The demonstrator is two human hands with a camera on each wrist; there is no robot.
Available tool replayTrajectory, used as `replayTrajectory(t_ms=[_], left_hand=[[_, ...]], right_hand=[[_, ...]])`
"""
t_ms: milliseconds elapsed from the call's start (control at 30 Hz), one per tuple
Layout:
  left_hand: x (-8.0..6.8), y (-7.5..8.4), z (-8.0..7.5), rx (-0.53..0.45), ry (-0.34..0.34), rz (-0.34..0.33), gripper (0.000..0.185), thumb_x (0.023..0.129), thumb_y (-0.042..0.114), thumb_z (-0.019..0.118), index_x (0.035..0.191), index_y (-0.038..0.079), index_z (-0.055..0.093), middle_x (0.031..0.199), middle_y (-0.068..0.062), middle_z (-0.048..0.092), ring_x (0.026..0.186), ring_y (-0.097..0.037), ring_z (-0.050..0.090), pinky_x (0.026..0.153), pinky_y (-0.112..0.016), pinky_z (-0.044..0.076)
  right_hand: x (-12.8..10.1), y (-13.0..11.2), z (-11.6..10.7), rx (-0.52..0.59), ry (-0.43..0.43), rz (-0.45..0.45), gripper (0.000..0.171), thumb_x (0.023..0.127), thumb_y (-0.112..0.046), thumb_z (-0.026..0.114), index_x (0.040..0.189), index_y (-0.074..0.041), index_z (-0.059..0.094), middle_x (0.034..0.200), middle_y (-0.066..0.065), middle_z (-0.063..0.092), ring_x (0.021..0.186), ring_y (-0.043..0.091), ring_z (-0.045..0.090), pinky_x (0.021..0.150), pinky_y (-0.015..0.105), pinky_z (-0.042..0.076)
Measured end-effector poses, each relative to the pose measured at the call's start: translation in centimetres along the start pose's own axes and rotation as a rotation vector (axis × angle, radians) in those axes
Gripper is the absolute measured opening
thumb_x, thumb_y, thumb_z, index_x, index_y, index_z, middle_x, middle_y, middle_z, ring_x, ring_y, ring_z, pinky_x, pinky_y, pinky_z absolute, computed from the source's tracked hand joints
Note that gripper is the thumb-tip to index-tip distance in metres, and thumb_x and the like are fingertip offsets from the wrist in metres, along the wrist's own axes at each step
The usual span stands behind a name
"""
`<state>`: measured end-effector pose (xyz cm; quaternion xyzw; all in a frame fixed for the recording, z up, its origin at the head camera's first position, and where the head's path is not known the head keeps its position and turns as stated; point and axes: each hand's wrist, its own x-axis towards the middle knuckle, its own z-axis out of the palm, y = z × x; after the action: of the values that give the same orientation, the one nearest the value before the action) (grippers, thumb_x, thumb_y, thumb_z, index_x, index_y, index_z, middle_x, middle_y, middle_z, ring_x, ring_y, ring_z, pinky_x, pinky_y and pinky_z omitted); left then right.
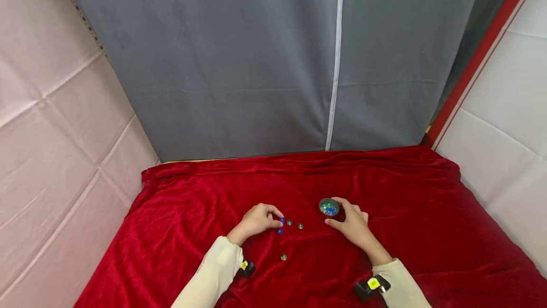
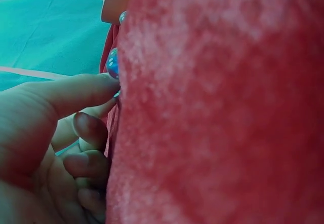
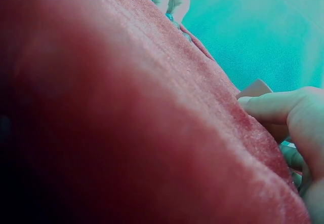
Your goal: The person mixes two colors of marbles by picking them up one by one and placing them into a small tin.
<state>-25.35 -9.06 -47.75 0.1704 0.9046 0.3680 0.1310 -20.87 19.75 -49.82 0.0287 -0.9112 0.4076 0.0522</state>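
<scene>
On the red cloth, my left hand (image 1: pixel 256 221) has its thumb and index finger at a blue die (image 1: pixel 282 220), pinching it. A second blue die (image 1: pixel 279 231) lies just below the thumb tip. White pips show on a blue die (image 2: pixel 113 64) beside the fingertip in the left wrist view. Three clear, greenish dice lie nearby: one (image 1: pixel 289 222) by the fingertips, one (image 1: pixel 300 226) further right, one (image 1: pixel 283 256) nearer the front. My right hand (image 1: pixel 352 222) holds a small cup (image 1: pixel 320 202) between thumb and fingers; several blue and green dice are inside it.
Rumpled red velvet cloth (image 1: pixel 406 194) covers the table. A grey curtain (image 1: pixel 235 61) with a pale vertical strip hangs behind it. White cloth walls (image 1: pixel 64 156) stand at both sides, and a red post (image 1: pixel 483 56) rises at the back right.
</scene>
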Motion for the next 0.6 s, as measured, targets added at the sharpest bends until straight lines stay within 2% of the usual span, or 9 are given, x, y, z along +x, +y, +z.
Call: replayTrajectory(t_ms=[333,600], left_hand=[[0.3,0.9,-0.1,-0.095,-0.012,0.066,0.013,0.080,0.017,0.076,0.092,0.012,0.075,0.052,0.007,0.048,0.050,-0.006,0.041,0.050,-0.018,0.034],[0.5,1.9,0.1,-0.130,-0.018,0.072,0.013,0.081,0.018,0.076,0.093,0.012,0.074,0.053,0.005,0.049,0.049,-0.008,0.041,0.048,-0.019,0.033]], right_hand=[[0.1,0.0,-0.1,-0.002,-0.003,0.009,0.064,0.080,-0.026,0.078,0.134,-0.008,0.050,0.130,0.015,0.058,0.115,0.034,0.045,0.084,0.043,0.020],[-0.1,0.1,0.1,-0.003,0.010,-0.004,0.063,0.079,-0.026,0.078,0.133,-0.008,0.051,0.128,0.015,0.060,0.112,0.033,0.046,0.083,0.042,0.020]])
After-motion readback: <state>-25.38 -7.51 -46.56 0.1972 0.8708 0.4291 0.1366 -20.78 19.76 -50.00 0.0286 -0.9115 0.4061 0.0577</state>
